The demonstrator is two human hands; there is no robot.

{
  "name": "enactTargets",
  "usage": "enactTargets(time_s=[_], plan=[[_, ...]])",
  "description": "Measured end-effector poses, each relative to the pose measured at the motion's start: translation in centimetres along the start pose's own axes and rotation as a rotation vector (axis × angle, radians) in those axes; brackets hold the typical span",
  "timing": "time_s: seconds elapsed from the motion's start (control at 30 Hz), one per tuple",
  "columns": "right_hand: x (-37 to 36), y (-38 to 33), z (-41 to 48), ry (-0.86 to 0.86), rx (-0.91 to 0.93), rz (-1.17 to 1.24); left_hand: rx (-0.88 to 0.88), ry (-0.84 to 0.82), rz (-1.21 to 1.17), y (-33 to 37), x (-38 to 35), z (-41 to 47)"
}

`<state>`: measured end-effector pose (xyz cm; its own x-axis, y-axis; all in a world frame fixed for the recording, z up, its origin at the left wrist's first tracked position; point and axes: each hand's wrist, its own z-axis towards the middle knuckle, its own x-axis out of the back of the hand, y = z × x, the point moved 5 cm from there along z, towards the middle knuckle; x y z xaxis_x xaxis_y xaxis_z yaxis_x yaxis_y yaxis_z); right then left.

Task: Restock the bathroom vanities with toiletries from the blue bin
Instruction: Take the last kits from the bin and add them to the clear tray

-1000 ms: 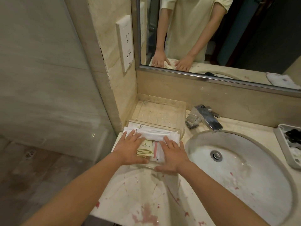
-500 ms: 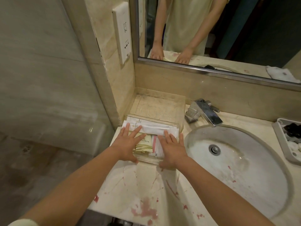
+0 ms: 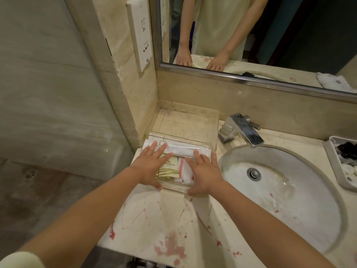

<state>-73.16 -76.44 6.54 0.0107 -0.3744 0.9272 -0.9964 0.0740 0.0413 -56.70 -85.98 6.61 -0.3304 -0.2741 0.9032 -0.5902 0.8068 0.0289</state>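
Left hand [image 3: 149, 167] and right hand [image 3: 202, 172], fingers still spread flat, press wrapped white-and-yellow toiletry packets [image 3: 174, 167] inside the clear acrylic tray [image 3: 213, 147] left of the oval white sink [image 3: 289, 190]; little changed, restocking here appears nearly complete.

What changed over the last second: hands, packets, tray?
Little. Both hands lie flat on the packets in the clear tray, as before. The left hand has spread its fingers a bit and the right hand sits slightly nearer the tray's front edge; the camera shifted too, so that is uncertain. Nothing was picked up or let go. Packets, tray, tap and basin stayed put.
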Motion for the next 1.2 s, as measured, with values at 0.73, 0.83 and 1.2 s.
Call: enactTargets(time_s=[0.73, 0.83, 1.2], plan=[[1.1, -2.4, -3.2, 0.274, 0.31, 0.13, -0.12, 0.376, -0.194, 1.8, 0.5, -2.0], [1.2, -1.4, -3.9, 0.292, 0.185, 0.302, -0.115, 0.403, -0.235, 2.7, 0.4, -2.6], [-2.4, 1.6, -6.1, 0.186, -0.499, 1.117, 0.502, 0.509, -0.702, 1.5, -1.0, -5.8]])
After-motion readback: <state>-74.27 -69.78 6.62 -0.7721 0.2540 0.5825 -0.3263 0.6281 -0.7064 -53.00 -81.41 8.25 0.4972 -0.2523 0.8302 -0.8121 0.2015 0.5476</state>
